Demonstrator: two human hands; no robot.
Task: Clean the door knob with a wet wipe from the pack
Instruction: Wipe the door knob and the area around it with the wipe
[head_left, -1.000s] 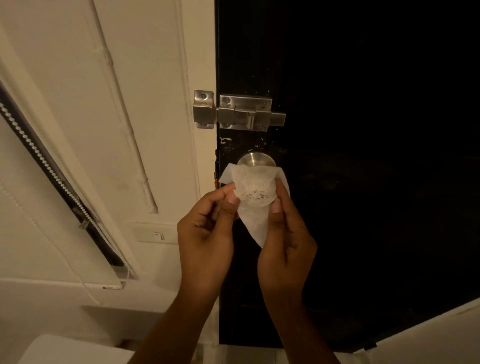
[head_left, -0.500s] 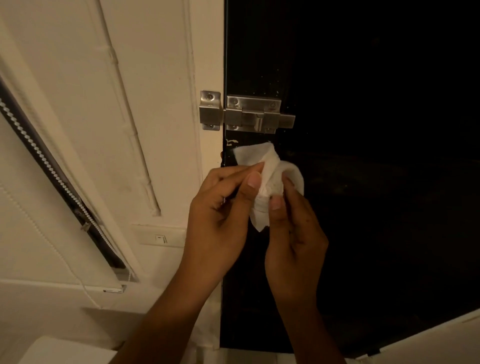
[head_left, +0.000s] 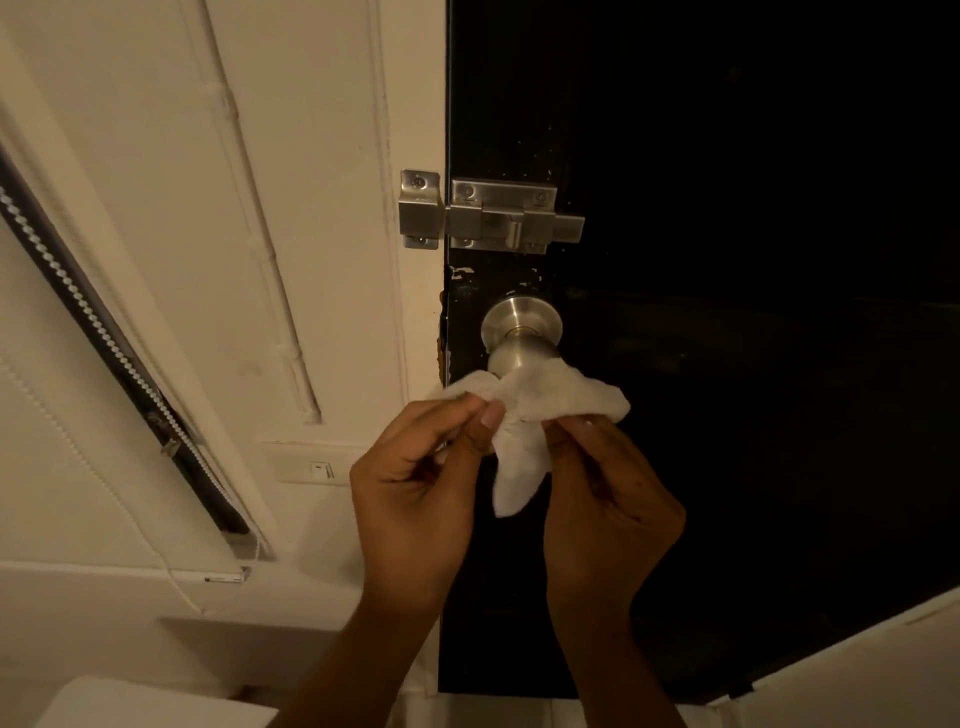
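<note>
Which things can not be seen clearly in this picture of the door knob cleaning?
Head view only:
- Front face of the door knob: the wet wipe covers its lower part.
- Fingertips of the right hand: tucked behind the wipe; the left hand pinches it.
- The wipe pack: not in view.
- Dirt on the knob: too dim to tell.
- The black door: surface lost in darkness.

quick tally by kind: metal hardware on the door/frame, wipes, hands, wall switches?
Metal hardware: 2, the door knob and the slide bolt latch
Wipes: 1, the wet wipe, pinched by both hands
Hands: 2, left hand and right hand
Wall switches: 1, the switch plate
Total: 6
</note>
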